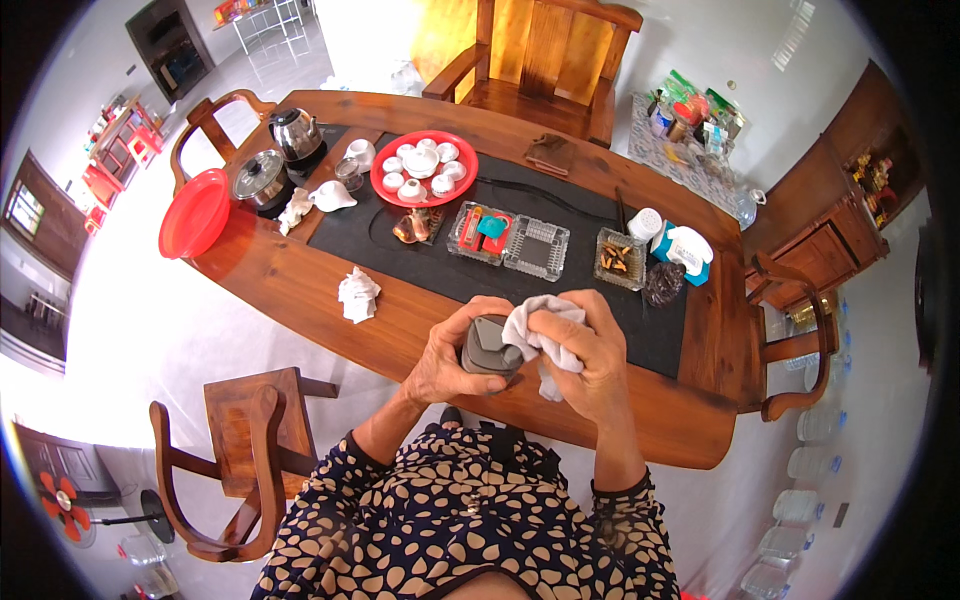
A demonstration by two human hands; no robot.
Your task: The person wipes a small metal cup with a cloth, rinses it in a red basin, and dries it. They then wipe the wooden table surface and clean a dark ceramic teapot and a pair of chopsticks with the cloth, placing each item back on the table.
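My left hand is wrapped round a dark grey, rounded, box-like container, held over the table's near edge. In my right hand a crumpled whitish cloth is bunched between the fingers and pressed to the container's top right side. Part of the cloth hangs down below the fingers. The container's lower part is hidden by my left fingers. Left of my hands, a crumpled white tissue lies on the wooden table. Just beyond them sits a clear glass tray with a ribbed pattern.
A red tray carries several white cups. An ashtray with cigarette butts and a tissue pack are at the right. A kettle, a lidded pot and a red basin stand far left. Wooden chairs surround the table.
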